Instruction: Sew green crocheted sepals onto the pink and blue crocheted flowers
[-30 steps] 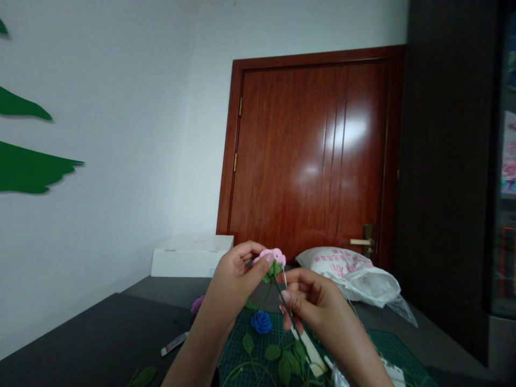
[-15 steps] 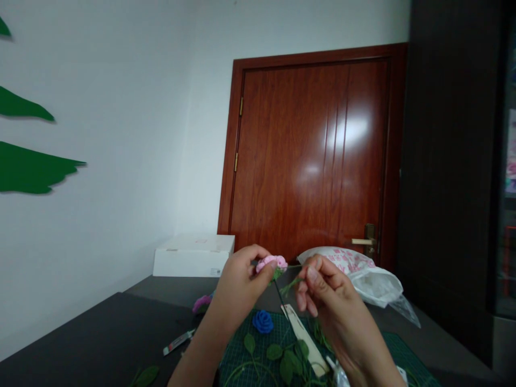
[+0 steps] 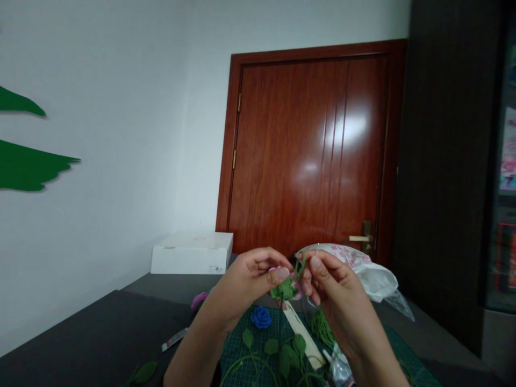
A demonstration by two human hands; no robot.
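My left hand (image 3: 245, 277) is closed on a pink crocheted flower (image 3: 298, 290), whose green base (image 3: 283, 290) is tipped toward me. A dark stem runs down from that base. Close beside it, my right hand (image 3: 336, 285) pinches green yarn (image 3: 299, 264) that stretches up from the flower. Above the right fingertips a thin pale tip shows, too small to name for certain. Under the hands, a blue rose (image 3: 260, 317) and green leaves (image 3: 290, 360) on stems lie on a green cutting mat (image 3: 239, 349).
A pale wooden strip (image 3: 304, 336) and a bundle of green yarn (image 3: 321, 327) lie on the mat. To the left are a utility knife (image 3: 174, 339) and a purple flower (image 3: 199, 300). A white box (image 3: 189, 255) and a plastic bag (image 3: 373, 279) stand at the back.
The flower has been turned so its green base faces me. My right hand has come close to it, and the yarn now loops upward between both hands.
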